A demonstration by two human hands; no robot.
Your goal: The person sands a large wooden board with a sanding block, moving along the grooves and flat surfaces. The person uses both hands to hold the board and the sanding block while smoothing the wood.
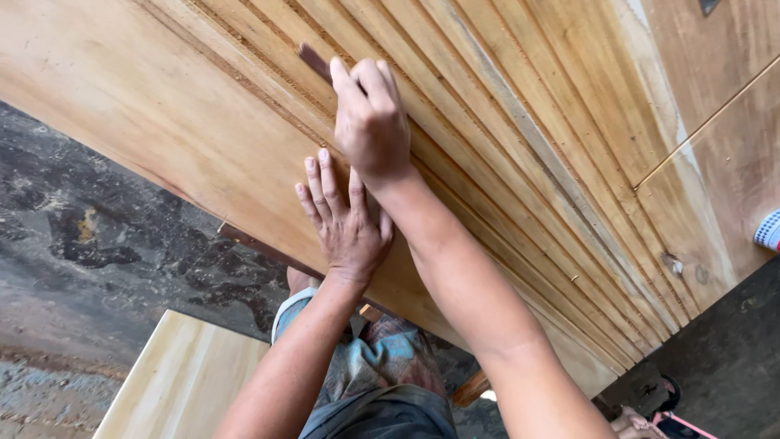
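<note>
A large pale wooden panel (pixel 146 97) with several parallel carved grooves (pixel 520 138) fills the upper view. My right hand (pixel 372 122) is closed on a small dark brown piece, apparently sandpaper (pixel 314 60), pressed into a groove. My left hand (pixel 345 223) lies flat on the smooth band of the panel just below the right hand, fingers spread and holding nothing.
A second pale board (pixel 175 382) lies at the lower left on dark mottled ground (pixel 89 244). My patterned clothing (pixel 382 366) shows beneath the panel's edge. A blue-and-white checked object (pixel 768 230) sits at the right edge. Dark items (pixel 650 394) lie at the lower right.
</note>
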